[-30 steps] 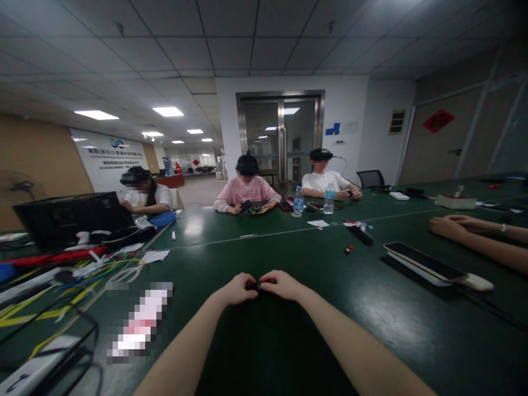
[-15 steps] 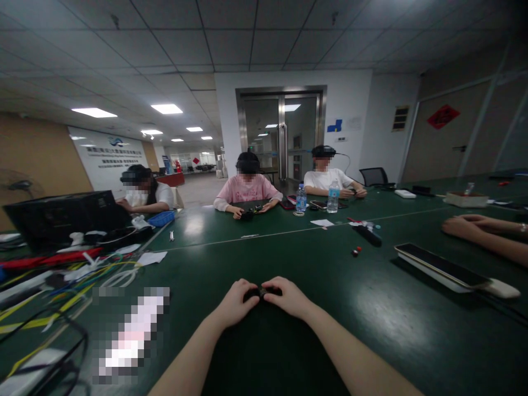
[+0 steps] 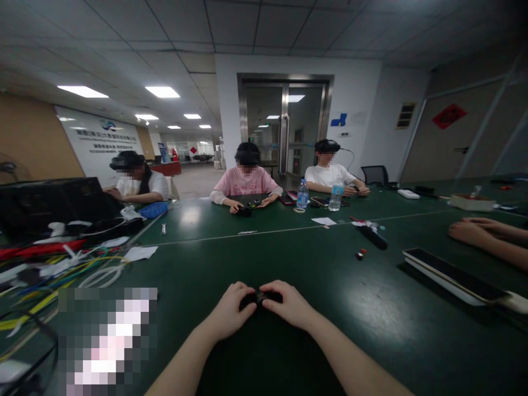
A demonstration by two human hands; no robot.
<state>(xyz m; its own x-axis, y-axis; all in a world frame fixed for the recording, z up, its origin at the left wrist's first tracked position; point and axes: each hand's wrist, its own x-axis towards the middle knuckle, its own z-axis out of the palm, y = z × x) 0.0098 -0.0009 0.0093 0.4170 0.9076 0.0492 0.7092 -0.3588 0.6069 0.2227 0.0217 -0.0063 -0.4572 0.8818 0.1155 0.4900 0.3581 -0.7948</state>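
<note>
Low in the middle of the head view, both of my hands meet at a small dark object (image 3: 260, 298) on the green table. My left hand (image 3: 230, 312) pinches its left end between thumb and fingers. The right end is gripped the same way by my right hand (image 3: 289, 305). The object's black middle shows between my fingertips. Its ends are partly covered, and I cannot make out its kind.
On the green table (image 3: 289, 250), a phone (image 3: 457, 275) on a white block lies right, near another person's hands (image 3: 474, 230). Cables (image 3: 101, 275) tangle at left, beside a pixelated bright patch. Bottles (image 3: 336, 197) and people wearing headsets are across the table.
The view has tilted and shifted slightly. My hands still hold the dark object, with slightly more of it showing between my fingers.
</note>
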